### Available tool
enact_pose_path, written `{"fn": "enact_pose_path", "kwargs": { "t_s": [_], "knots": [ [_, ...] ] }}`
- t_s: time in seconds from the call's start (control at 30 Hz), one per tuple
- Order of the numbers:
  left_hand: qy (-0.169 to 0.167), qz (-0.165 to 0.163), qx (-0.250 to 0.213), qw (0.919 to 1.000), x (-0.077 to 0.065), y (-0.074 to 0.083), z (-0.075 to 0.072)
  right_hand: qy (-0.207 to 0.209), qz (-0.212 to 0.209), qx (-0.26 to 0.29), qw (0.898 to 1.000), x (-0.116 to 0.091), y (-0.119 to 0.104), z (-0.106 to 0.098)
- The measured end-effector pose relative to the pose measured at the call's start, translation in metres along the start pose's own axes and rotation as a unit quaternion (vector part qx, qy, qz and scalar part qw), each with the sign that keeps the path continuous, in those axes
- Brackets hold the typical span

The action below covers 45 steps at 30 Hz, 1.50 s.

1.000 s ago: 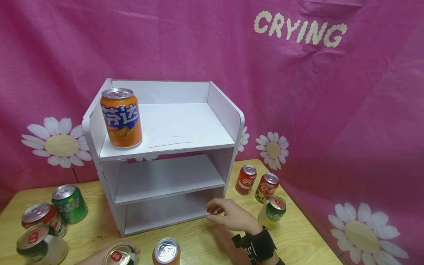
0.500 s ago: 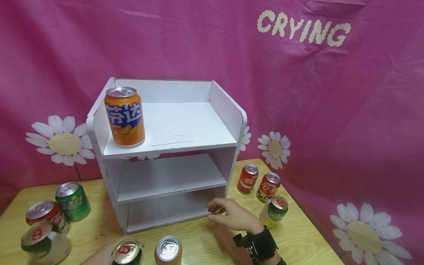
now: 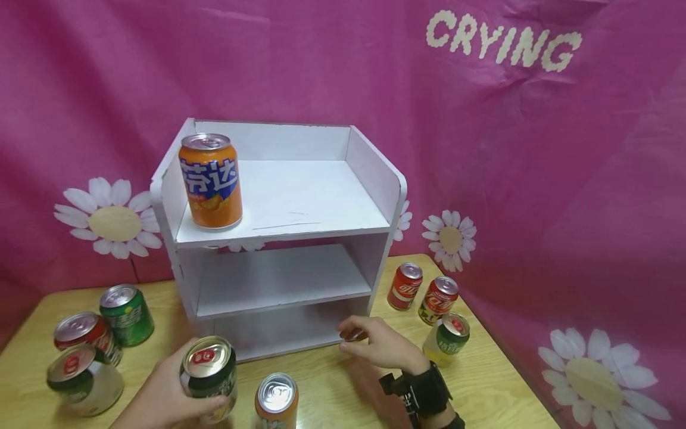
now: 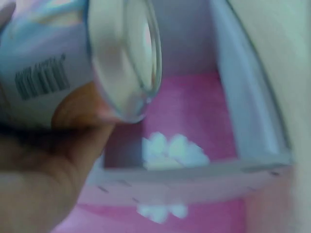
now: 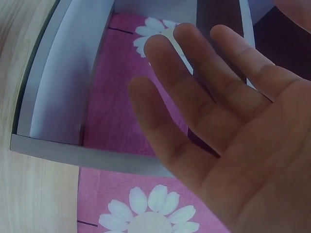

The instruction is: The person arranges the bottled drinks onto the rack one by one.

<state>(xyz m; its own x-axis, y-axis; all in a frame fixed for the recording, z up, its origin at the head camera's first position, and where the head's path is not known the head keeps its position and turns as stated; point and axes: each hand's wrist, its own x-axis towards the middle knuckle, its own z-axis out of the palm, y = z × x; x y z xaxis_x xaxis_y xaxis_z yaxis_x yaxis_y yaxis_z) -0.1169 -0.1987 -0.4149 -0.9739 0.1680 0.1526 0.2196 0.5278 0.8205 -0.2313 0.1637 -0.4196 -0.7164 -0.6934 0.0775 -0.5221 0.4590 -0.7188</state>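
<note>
My left hand [image 3: 168,387] grips a can [image 3: 209,372] with a dark green upper band and a gold lid with a red tab, in front of the white shelf's left part. In the left wrist view the can [image 4: 53,73] is blurred, with a barcode on its side. My right hand [image 3: 383,342] hovers by the shelf's lower right corner, fingers loosely bent, holding nothing. The right wrist view shows its palm and spread fingers [image 5: 194,107]. The white three-level shelf [image 3: 305,196] carries an orange soda can [image 3: 211,196] upright at the top left.
Another orange can [image 3: 276,396] stands at the front middle. Left on the wooden table [image 3: 321,381] are a green can [image 3: 127,319], a red can [image 3: 88,336] and a green-topped can [image 3: 86,381]. Two red cans [image 3: 404,289] and a green-and-yellow can [image 3: 447,342] stand right.
My left hand has risen and moved right and forward with the can, up to the shelf's lower front. The right hand has stayed put. The head view has shifted slightly.
</note>
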Motion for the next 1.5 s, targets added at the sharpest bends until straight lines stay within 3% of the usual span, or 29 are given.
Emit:
{"fn": "enact_pose_path", "kwargs": {
  "t_s": [0.07,0.17,0.47,0.6,0.77,0.9,1.23,1.5],
  "knots": [
    [0.035,-0.013,0.003,0.9993,0.002,0.018,0.001,0.001,0.001,0.001,1.0,0.0,0.0,-0.001],
    [0.06,-0.017,-0.009,0.998,0.006,0.039,0.002,0.002,0.003,0.004,1.0,0.0,0.0,-0.001],
    [0.1,0.021,-0.006,0.9948,0.021,0.082,0.001,-0.002,-0.004,0.012,1.0,0.0,-0.002,0.0],
    [0.117,0.043,0.019,0.992,0.03,0.102,0.003,-0.002,-0.008,0.012,1.0,-0.001,-0.003,-0.001],
    [0.119,0.043,0.034,0.9914,0.047,0.133,0.001,-0.004,-0.013,0.01,1.0,-0.001,-0.001,0.0],
    [0.107,0.058,0.018,0.9925,0.062,0.156,-0.002,-0.005,-0.012,0.013,1.0,0.0,-0.002,0.0],
    [0.096,0.078,0.006,0.9923,0.093,0.19,-0.016,-0.01,-0.002,0.021,1.0,0.003,0.0,0.001],
    [0.138,0.106,0.01,0.9847,0.111,0.214,-0.024,-0.007,0.002,0.025,1.0,0.001,0.0,0.003]
  ]
}}
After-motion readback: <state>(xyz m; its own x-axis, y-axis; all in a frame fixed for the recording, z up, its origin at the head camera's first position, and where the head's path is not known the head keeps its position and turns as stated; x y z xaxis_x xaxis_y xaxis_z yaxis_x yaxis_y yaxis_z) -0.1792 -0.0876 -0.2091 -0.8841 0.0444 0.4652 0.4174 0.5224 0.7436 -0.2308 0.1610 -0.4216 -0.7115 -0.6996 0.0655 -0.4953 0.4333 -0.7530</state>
